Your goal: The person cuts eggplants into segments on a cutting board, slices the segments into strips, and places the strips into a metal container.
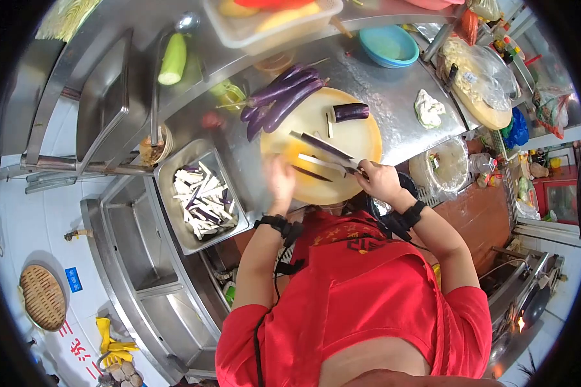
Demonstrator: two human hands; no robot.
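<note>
My right hand (382,182) grips a kitchen knife (350,170) by its handle, with the blade pointing left over the round cutting board (361,145). Beside the blade lie cut eggplant slices (312,173) with dark skin and pale flesh. Over the board's left edge is my left hand (281,184), smeared by motion, so its fingers cannot be made out. A cut eggplant chunk (352,111) rests at the upper right of the board. Several whole eggplants (284,93) lie across its upper left edge. To the left, a metal pan (244,222) holds many eggplant strips.
A blue bowl (388,46) and a crumpled white cloth or bag (428,108) sit on the steel counter. On the shelf above are a peeled green vegetable (173,59) and a clear tub (290,29). A steel sink (135,238) stands lower left.
</note>
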